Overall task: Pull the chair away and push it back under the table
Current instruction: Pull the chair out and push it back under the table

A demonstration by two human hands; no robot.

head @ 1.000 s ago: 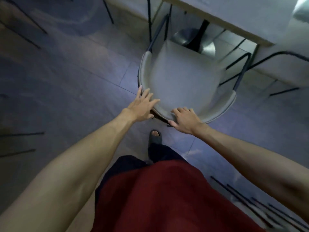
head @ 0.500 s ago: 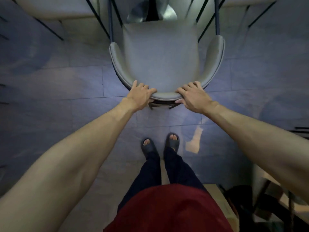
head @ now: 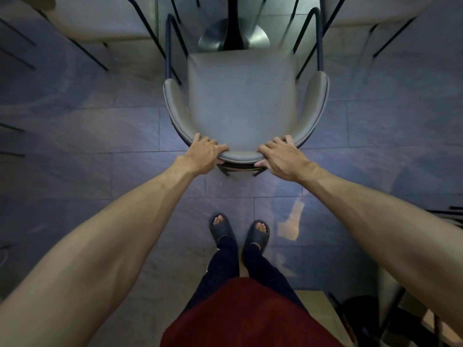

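Grey chair (head: 241, 101) on tiled floor (head: 75, 136), left hand (head: 204, 155) and right hand (head: 281, 156) clenched over curved backrest rim, round metal pedestal base (head: 213, 40) beyond the seat

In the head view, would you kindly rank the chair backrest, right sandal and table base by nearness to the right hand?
1. Chair backrest: gripped by the right hand.
2. Right sandal: on the floor below, nearer the body.
3. Table base: farthest, beyond the seat.
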